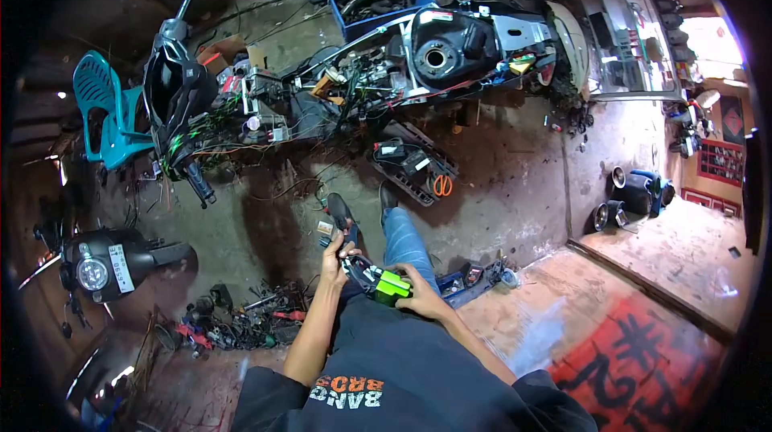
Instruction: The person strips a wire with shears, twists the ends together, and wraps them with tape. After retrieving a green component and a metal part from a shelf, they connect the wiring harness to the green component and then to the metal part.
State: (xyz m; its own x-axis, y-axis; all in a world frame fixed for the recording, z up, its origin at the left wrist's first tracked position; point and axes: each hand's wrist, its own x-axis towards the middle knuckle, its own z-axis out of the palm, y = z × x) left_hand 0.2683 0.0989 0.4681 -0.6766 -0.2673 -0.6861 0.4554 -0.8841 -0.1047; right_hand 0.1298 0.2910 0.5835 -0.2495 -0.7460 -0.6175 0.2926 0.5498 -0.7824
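Close to my body, both hands are raised in front of my dark shirt. The fingers of my left hand point(333, 262) are closed on a bundle of black cable point(359, 273) with dark plugs at its upper end. That bundle runs to a bright green and black box-like part point(392, 285), whose exact kind I cannot make out. My right hand point(420, 295) grips this part at its right side, thumb and fingers around its edge. Beyond my hands stands a stripped scooter point(438, 54) with bare frame and exposed wiring.
On the floor ahead lies a black tray-like panel point(406, 160) carrying orange-handled scissors point(442, 185). A teal plastic chair point(125, 122) and a black motorcycle point(121, 265) stand left. Loose parts point(233, 315) lie behind my left arm; a blue crate point(342, 18) sits beyond the scooter.
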